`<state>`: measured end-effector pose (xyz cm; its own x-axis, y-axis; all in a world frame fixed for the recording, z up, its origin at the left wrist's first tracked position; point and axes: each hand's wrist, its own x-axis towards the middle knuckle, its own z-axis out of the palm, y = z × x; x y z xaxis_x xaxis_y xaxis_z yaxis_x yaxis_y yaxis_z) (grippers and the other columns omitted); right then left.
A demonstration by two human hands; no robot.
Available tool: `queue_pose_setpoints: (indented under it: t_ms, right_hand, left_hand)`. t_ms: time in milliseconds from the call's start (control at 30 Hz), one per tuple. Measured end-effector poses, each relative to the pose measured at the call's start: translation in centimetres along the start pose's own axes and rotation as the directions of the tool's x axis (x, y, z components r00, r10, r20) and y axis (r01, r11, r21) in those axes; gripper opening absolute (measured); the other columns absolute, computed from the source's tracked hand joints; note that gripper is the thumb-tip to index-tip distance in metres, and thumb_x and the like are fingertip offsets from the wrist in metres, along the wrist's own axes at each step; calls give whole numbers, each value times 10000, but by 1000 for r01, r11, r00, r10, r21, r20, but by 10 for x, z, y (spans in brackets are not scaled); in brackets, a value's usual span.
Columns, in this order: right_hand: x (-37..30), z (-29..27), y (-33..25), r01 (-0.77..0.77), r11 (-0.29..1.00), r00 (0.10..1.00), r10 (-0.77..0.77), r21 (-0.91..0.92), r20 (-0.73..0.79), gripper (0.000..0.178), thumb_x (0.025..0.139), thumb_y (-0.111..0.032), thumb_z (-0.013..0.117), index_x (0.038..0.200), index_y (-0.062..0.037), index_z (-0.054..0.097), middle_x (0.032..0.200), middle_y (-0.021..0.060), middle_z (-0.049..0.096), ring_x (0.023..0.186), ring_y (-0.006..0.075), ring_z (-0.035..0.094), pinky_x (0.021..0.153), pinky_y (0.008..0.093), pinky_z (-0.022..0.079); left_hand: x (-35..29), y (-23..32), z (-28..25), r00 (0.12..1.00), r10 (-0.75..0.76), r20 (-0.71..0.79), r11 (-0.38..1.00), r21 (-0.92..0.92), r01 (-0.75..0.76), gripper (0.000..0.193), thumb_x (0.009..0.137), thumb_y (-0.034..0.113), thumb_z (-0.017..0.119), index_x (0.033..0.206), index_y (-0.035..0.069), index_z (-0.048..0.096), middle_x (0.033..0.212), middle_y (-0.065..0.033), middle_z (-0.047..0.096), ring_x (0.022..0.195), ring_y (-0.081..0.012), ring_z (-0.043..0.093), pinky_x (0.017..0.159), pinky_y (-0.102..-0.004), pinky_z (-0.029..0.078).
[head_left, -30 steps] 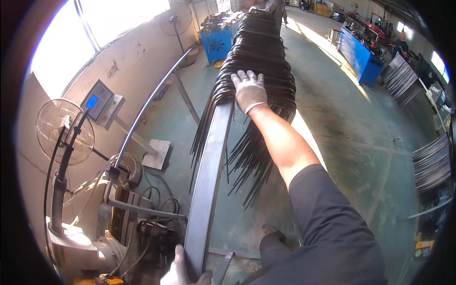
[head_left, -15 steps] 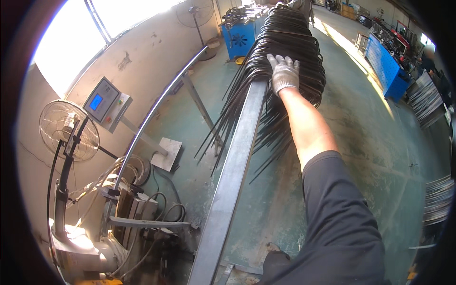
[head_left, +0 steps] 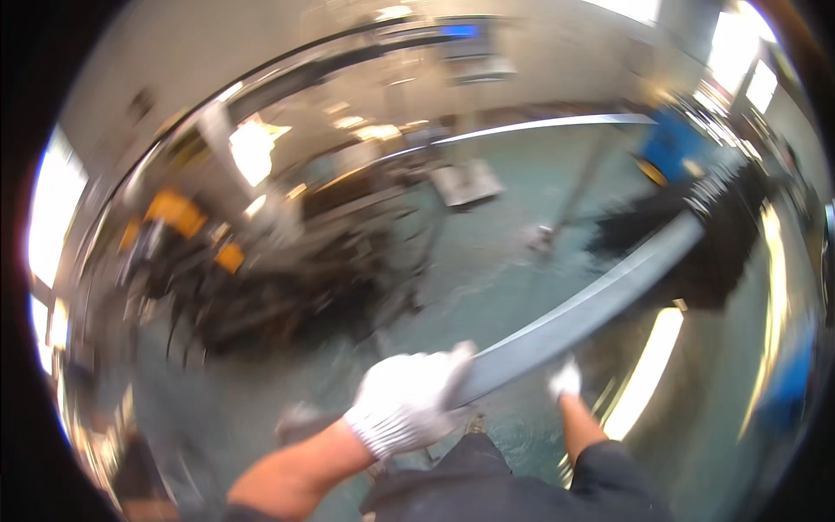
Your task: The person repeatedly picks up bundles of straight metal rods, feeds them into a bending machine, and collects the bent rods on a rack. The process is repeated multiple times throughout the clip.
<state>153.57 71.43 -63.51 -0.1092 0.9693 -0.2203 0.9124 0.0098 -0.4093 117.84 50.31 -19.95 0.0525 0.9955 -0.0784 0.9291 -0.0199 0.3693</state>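
Observation:
My left hand (head_left: 404, 398), in a white knit glove, is at the near end of a long grey metal beam (head_left: 574, 313). Its fingers look curled closed, but blur and the glove's back hide whether they hold anything. My right hand (head_left: 566, 379), also gloved, hangs low beside the beam on its right, small and smeared by motion. It seems apart from the beam. At the beam's far end a heap of thin dark rods (head_left: 731, 230) lies draped.
A machine with yellow parts (head_left: 174, 213) stands blurred at left. Behind it are a control box with a blue screen (head_left: 461, 36) and a curved shiny rail (head_left: 548, 124). A blue cabinet (head_left: 671, 143) stands by the rods. Sunlight streaks the green floor (head_left: 487, 230).
My view has swung left, so the beam and rods now appear further right. My right hand has come off the rods and down beside the beam. My left hand has come into view.

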Motion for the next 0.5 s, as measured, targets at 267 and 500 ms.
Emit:
queue_pose_setpoints:
  t_ms: [267,500]
  right_hand:
    - [-274,242,-32,0,986,728,-115,168,676,601,882,-270,900,1362,68,772,1261,197,854,1186,325,812,1087,392,601]
    - [-389,202,-239,175,982,626,-57,-69,777,405,1033,-197,810,1394,-23,753,1084,138,843,894,236,796,823,364,633]
  left_hand:
    - [-344,-128,31,854,-314,-415,936,13,351,623,952,334,815,1476,45,641,1022,-109,728,928,-333,748,821,-479,605]
    - [-624,-219,159,431,-895,-112,419,-541,729,454,1031,343,721,1417,105,737,1174,-141,845,1108,-397,803,966,-521,629]
